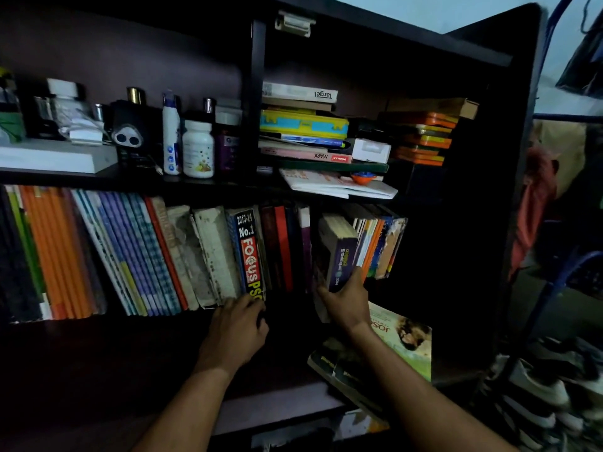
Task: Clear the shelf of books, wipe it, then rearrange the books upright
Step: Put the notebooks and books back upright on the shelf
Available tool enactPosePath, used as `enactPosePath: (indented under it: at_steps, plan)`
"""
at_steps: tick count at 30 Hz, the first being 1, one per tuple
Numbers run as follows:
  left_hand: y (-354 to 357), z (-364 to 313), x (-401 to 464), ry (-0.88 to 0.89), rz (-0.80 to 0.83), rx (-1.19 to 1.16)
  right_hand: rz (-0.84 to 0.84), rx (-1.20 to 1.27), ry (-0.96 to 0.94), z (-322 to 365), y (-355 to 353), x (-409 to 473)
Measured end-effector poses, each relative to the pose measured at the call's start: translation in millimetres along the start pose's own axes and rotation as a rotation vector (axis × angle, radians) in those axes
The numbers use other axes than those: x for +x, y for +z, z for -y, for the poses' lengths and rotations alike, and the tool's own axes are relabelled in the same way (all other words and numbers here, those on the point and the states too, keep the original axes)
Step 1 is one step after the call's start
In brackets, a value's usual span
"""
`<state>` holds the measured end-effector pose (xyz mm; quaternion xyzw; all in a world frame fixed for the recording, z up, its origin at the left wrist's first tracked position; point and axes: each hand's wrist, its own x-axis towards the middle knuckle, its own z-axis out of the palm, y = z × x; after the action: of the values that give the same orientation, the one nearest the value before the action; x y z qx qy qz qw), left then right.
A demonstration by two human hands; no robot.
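Right hand (342, 301) grips purple book (339, 252) beside gap.

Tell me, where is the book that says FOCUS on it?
The FOCUS book stands on the lower shelf near the middle of the head view, just above the left hand, beside dark red books.

Left hand (236, 324) hides the Focus book's (249, 252) foot.

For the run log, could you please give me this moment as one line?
stage: books on shelf | right hand: holds purple-spined book, tilted out | left hand: at Focus PSC book, grip unclear | row: leaning
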<state>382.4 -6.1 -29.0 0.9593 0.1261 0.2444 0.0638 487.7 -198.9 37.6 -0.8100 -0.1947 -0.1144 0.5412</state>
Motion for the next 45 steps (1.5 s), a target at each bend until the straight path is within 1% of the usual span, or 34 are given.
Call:
enactPosePath:
  at_steps: [6,8,12,14,17,19,21,23,25,29,33,36,37,41,45]
  plan:
    - [2,1,1,0.017,-0.028,0.022,0.108,0.042,-0.027,-14,-5,15]
    - [3,1,1,0.020,-0.026,0.028,0.185,0.139,0.026,-19,-7,21]
    - [6,2,1,0.013,-0.018,0.027,0.420,0.269,0.148,-18,-10,34]
    - [6,3,1,0.018,-0.022,0.030,0.478,0.330,0.176,-21,-13,40]
    - [5,2,0,0.028,-0.033,0.038,0.512,0.373,0.183,-29,-13,44]
    - [4,1,1,0.030,-0.034,0.046,0.490,0.364,0.154,-32,-12,44]
    - [3,2,0,0.024,-0.030,0.037,0.425,0.369,0.114,-38,-9,43]
    - [2,1,-1,0.027,-0.027,0.025,0.387,0.382,0.116,-39,-9,42]
    - [1,1,-1,0.036,-0.028,0.021,0.385,0.394,0.126,-37,-9,41]
    - [0,0,-1,0.029,-0.021,0.029,0.162,0.222,0.046,-37,-5,34]
    - [1,0,-2,0.021,-0.013,0.022,-0.022,-0.079,-0.098,-35,1,29]
    - [1,1,-1,0.015,-0.006,0.027,-0.127,-0.051,-0.128,-26,-4,23]
    - [2,1,-1,0.015,-0.005,0.021,-0.140,-0.055,-0.139,-24,-5,21]
    - [2,1,-2,0.018,-0.023,0.020,-0.138,-0.219,-0.184,-25,-1,17]
    - [4,0,-1,0.007,-0.023,0.025,0.022,-0.211,-0.159,-23,4,22]
